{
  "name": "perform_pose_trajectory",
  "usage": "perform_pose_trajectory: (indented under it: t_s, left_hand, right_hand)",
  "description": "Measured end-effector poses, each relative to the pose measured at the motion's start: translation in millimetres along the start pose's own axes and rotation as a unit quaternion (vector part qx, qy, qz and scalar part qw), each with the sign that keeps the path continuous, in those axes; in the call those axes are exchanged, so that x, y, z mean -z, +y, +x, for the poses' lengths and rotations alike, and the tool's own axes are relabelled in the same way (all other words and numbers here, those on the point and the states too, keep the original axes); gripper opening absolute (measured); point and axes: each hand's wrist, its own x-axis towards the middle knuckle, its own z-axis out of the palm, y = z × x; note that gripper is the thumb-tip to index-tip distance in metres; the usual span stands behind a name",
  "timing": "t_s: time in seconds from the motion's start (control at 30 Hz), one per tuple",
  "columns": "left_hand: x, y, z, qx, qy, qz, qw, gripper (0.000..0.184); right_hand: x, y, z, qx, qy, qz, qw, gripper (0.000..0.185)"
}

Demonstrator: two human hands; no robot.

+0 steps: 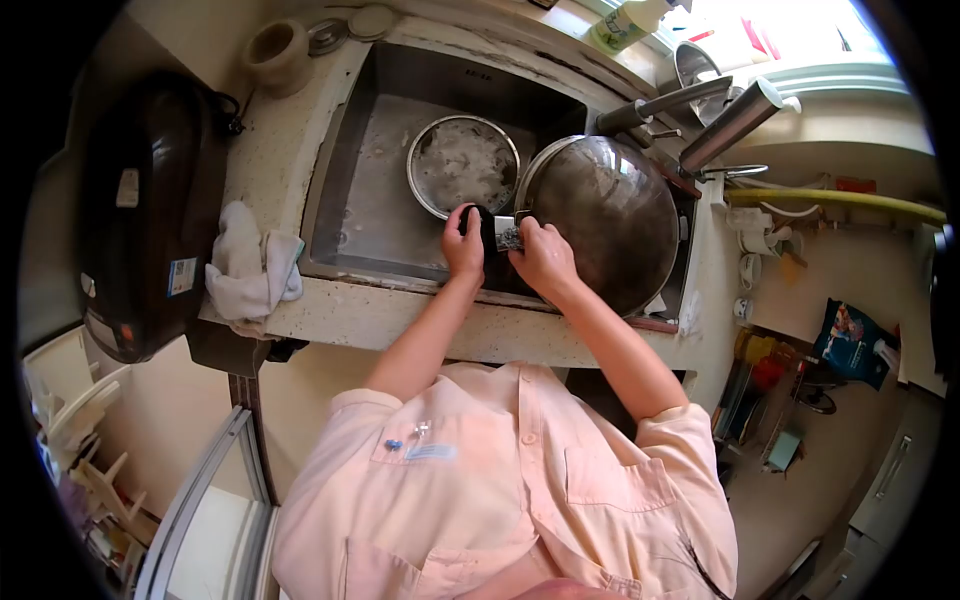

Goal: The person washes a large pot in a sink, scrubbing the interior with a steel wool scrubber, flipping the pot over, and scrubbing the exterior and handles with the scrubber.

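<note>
A large dark wok [610,230] rests over the right part of the sink, tilted, with its metal surface shining under the faucet. Its black handle [480,228] points left, and my left hand [463,246] is closed around it. My right hand [545,256] pinches a grey scrubber [510,239], which looks like steel wool, against the metal joint where the handle meets the wok. Behind my left hand, a round metal basin [413,185] with cloudy, foamy water stands in the sink [360,200].
The faucet [665,103] reaches over the wok from the back right. A white cloth [250,275] lies on the left counter beside a dark appliance [150,220]. At the back are a jar [276,55] and a spray bottle [628,25]. A shelf rack [765,400] stands low at right.
</note>
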Motion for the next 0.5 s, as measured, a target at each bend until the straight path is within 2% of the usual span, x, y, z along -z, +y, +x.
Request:
perform_pose_trajectory:
  t_s: [0.1,0.13,0.17,0.23,0.3,0.33,0.37,0.4,0.5]
  left_hand:
    - [3,-4,1,0.055,-0.027,-0.052,0.997,0.024]
    - [4,-3,1,0.053,-0.026,-0.024,0.998,0.025]
    - [7,0,1,0.056,-0.04,-0.005,0.998,0.025]
    - [14,6,3,0.06,-0.069,0.044,0.995,0.025]
    - [20,13,3,-0.056,-0.102,0.162,0.98,0.032]
    - [18,27,-3,-0.118,-0.104,0.241,0.958,0.034]
    - [17,37,-9,-0.178,-0.107,0.319,0.925,0.038]
    - [19,40,-11,-0.2,-0.15,0.372,0.894,0.05]
    - [-1,56,-36,-0.26,-0.187,0.515,0.795,0.055]
  right_hand:
    - [28,-5,-5,-0.053,0.091,0.035,0.994,0.031]
    - [30,4,-7,-0.061,0.158,0.059,0.984,0.032]
    - [33,12,-9,-0.072,0.206,0.125,0.968,0.032]
    - [42,34,-17,-0.116,0.231,0.315,0.913,0.033]
    - [51,45,-31,-0.082,0.311,0.441,0.838,0.031]
    - [58,51,-39,-0.064,0.311,0.508,0.801,0.029]
    - [59,64,-46,-0.042,0.321,0.514,0.794,0.032]
    - [59,73,-51,-0.042,0.334,0.523,0.783,0.032]
    - [52,105,-66,-0.053,0.362,0.522,0.771,0.033]
